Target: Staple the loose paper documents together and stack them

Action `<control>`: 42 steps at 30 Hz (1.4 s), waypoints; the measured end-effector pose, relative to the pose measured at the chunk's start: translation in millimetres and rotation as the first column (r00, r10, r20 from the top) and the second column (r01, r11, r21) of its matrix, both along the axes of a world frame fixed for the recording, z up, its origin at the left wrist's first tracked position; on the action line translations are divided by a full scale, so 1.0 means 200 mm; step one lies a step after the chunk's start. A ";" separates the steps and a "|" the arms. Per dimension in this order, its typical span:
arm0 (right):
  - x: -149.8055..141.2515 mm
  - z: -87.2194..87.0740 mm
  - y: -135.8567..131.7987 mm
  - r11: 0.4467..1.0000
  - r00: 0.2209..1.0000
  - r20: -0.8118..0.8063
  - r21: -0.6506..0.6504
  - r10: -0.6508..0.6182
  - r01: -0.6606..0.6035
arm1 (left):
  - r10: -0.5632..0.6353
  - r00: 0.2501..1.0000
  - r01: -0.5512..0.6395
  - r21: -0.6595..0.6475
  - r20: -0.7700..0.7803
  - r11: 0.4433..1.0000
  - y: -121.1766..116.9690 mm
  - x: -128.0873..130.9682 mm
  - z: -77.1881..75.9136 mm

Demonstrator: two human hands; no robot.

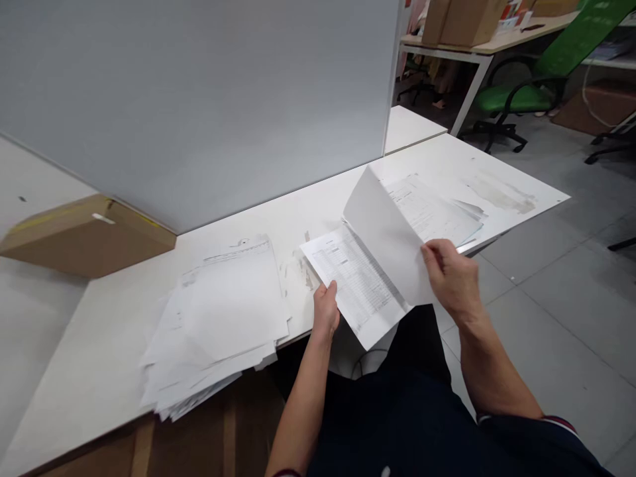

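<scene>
A printed sheet (355,281) with a table of figures lies at the front edge of the white desk (99,344), overhanging it. My left hand (325,311) grips its near left edge, thumb on top. My right hand (452,278) pinches a blank white sheet (385,235) and holds it lifted and tilted above the printed one. Behind them lies a small stack of printed papers (432,212).
A large messy pile of papers (218,324) sits on the desk to the left. A cardboard box (84,235) rests at the far left. A grey partition (199,99) backs the desk. A green chair (536,86) and another table stand at the back right.
</scene>
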State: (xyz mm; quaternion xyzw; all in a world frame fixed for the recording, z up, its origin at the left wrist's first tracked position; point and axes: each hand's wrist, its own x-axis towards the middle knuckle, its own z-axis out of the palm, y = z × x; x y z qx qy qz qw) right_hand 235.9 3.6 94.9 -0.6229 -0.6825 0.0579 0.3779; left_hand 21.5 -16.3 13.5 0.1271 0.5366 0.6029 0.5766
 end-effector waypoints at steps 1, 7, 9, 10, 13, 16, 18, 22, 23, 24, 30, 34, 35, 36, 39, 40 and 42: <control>0.01 0.04 0.00 0.996 0.999 0.037 0.088 -0.026 0.023 | 0.007 1.000 -0.007 0.003 0.004 1.000 -0.01 0.00 0.00; -0.20 0.00 -0.07 0.977 0.921 0.329 -0.030 0.209 -0.211 | 0.035 0.999 -0.036 0.023 0.026 0.999 -0.01 -0.01 -0.03; -0.32 -0.09 -0.11 0.941 0.849 0.411 -0.208 0.332 -0.268 | 0.049 0.998 -0.051 0.048 0.039 0.998 -0.01 -0.01 -0.04; -0.38 -0.13 -0.12 0.914 0.815 0.426 -0.282 0.392 -0.293 | 0.060 0.997 -0.063 0.061 0.045 0.996 -0.01 -0.02 -0.04; -0.50 -0.23 -0.17 0.842 0.757 0.407 -0.416 0.511 -0.344 | 0.090 0.994 -0.095 0.097 0.053 0.991 -0.01 -0.03 -0.04; -0.54 -0.26 -0.19 0.817 0.752 0.381 -0.456 0.538 -0.353 | 0.097 0.994 -0.102 0.118 0.048 0.988 -0.02 -0.05 -0.04; -0.54 -0.27 -0.20 0.810 0.753 0.372 -0.470 0.543 -0.352 | 0.105 0.994 -0.108 0.115 0.031 0.987 -0.03 -0.05 -0.05; -0.56 -0.27 -0.21 0.785 0.743 0.351 -0.499 0.570 -0.366 | 0.155 0.987 -0.149 0.100 -0.051 0.984 -0.03 -0.05 -0.06; -0.57 -0.27 -0.21 0.778 0.742 0.340 -0.505 0.577 -0.374 | 0.163 0.983 -0.155 0.102 -0.081 0.983 -0.03 -0.05 -0.07; -0.58 -0.28 -0.22 0.770 0.743 0.326 -0.510 0.585 -0.383 | 0.163 0.979 -0.151 0.108 -0.118 0.983 -0.04 -0.05 -0.07; -0.51 -0.26 -0.13 0.682 0.769 0.051 -0.501 0.638 -0.533 | 0.086 0.947 -0.055 0.108 -0.310 0.993 -0.06 -0.07 -0.09; -0.28 -0.23 0.09 0.877 0.956 -0.076 -0.383 0.282 -0.289 | 0.026 0.933 0.017 0.114 -0.360 0.993 -0.09 -0.13 -0.04; -0.22 -0.24 0.14 0.910 0.979 -0.093 -0.362 0.183 -0.205 | 0.014 0.926 0.040 0.135 -0.378 0.990 -0.10 -0.15 -0.01; -0.17 -0.24 0.19 0.919 0.984 -0.129 -0.361 0.120 -0.159 | -0.002 0.920 0.069 0.159 -0.391 0.985 -0.11 -0.16 0.01; -0.09 -0.28 0.26 0.846 0.900 -0.417 -0.428 0.129 -0.320 | -0.045 0.914 0.144 0.218 -0.403 0.965 -0.14 -0.21 0.10; -0.09 -0.29 0.26 0.792 0.819 -0.552 -0.424 0.157 -0.438 | -0.055 0.911 0.161 0.228 -0.410 0.960 -0.15 -0.22 0.13; -0.11 -0.31 0.26 0.701 0.622 -0.769 -0.362 0.147 -0.614 | -0.068 0.895 0.188 0.234 -0.441 0.954 -0.16 -0.24 0.18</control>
